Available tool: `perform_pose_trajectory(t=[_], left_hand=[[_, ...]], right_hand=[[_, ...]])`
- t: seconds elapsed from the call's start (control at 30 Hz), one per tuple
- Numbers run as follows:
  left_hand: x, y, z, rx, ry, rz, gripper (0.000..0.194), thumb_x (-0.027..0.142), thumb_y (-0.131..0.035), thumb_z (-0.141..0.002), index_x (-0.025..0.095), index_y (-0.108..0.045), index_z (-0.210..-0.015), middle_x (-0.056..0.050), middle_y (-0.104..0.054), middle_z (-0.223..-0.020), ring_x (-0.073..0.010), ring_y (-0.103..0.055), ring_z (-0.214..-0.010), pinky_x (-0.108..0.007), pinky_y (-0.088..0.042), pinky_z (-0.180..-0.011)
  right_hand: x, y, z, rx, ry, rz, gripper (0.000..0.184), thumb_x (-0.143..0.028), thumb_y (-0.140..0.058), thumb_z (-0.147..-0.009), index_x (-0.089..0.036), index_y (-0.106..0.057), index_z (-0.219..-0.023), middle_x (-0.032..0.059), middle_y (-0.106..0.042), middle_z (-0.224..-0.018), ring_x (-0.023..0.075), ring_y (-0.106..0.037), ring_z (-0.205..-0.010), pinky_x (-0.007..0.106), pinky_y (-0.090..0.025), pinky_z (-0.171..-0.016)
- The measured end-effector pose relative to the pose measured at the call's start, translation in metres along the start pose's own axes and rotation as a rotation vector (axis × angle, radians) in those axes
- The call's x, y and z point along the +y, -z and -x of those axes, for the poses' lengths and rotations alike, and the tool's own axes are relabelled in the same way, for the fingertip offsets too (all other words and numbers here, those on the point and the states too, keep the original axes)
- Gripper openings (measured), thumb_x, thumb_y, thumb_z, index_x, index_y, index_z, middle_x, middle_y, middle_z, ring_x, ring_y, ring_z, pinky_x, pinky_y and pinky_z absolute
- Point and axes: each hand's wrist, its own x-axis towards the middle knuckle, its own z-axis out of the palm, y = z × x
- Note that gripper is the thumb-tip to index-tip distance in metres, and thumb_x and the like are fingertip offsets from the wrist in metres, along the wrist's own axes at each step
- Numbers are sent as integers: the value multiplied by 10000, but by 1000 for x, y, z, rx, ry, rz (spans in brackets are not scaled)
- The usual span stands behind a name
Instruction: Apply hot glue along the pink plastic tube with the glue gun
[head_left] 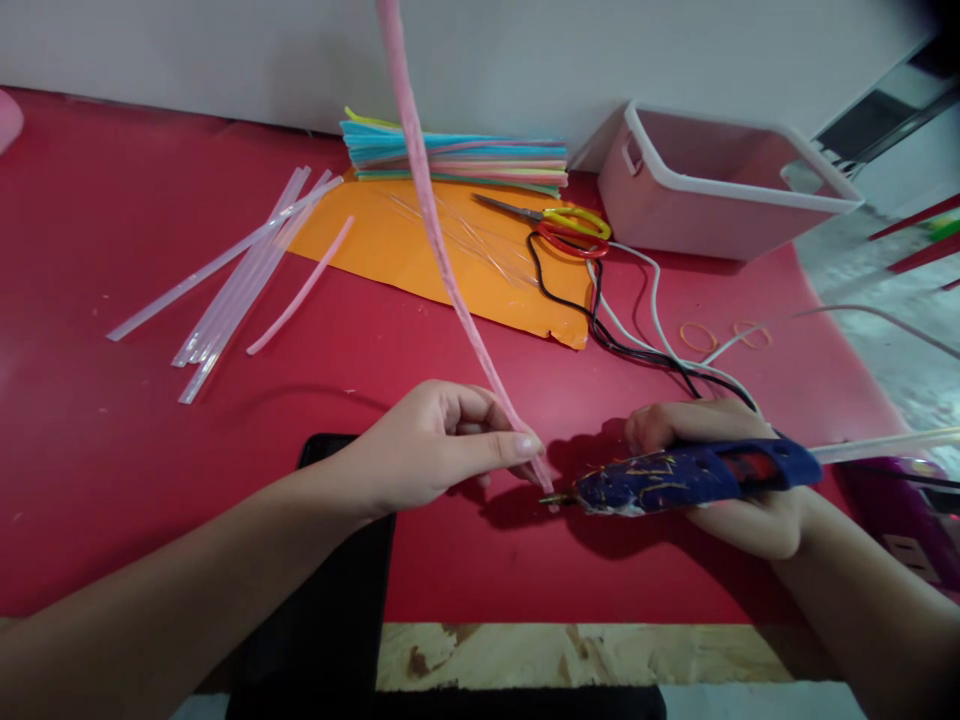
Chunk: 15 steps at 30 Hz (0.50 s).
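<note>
My left hand is closed in a pinch on the lower end of a long pink straw that slants up past the top of the view. My right hand grips a blue glue gun lying sideways. Its nozzle points left and meets the straw's bottom tip just above the red table. A clear glue stick pokes out of the gun's back end to the right.
Several clear glue sticks lie at the left. An orange sheet, a bundle of coloured straws and scissors sit behind. A pink bin stands at the back right. Cables, rubber bands and a black phone are nearby.
</note>
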Motion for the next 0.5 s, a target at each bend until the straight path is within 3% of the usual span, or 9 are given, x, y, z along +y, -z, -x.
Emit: perform_pose_trajectory(t=[0.17, 0.33, 0.5], left_hand=[[-1, 0, -1, -20, -8, 8, 171, 313, -836, -889, 156, -816, -827, -73, -855, -875, -108, -651, -648, -231, -481, -618], [0, -1, -1, -24, -13, 72, 162, 275, -904, -813, 160, -793, -788, -42, -841, -816, -98, -639, -621, -225, -487, -611], [0, 0, -1, -53, -9, 101, 177, 273, -913, -799, 158, -780, -780, -45, -843, -826, -100, -635, -623, -224, -496, -604]], right_hand=[[2, -1, 2, -2, -10, -28, 244, -407, -650, -941, -249, -558, -779, 0, -583, -596, 162, -493, -501, 329, -349, -501], [5, -2, 5, 20, -30, -98, 341, -525, -592, -994, -250, -547, -798, 2, -549, -612, 169, -470, -522, 335, -347, -512], [6, -2, 6, 20, -43, -167, 356, -535, -595, -999, -251, -553, -789, 4, -543, -602, 171, -455, -513, 342, -356, -506]])
